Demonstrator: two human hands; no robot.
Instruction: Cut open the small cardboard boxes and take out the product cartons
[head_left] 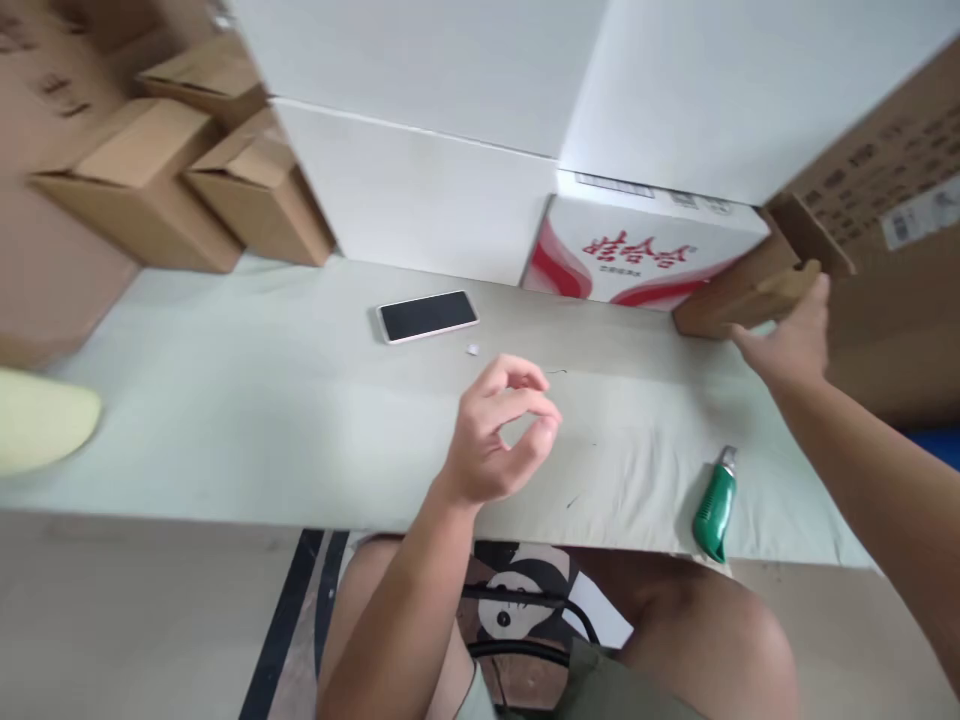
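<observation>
Bare knees [712, 630] sit under the table [225, 420] edge. Left hand [501, 430] hovers mid-table, thumb and forefinger pinched, nothing visible between them. Right hand [787, 340] grips the end of the folded cardboard box [742, 290] at far right, against a red-and-white carton [637, 250]. Green utility knife [716, 505] lies near the table edge.

Left hand [501, 432]: above table [225, 420], thumb and forefinger pinched in a ring.
Right hand [789, 340]: grips end of box [739, 290].
Phone [427, 316]: face up, farther back.
Knife [716, 505]: green, near table edge.
</observation>
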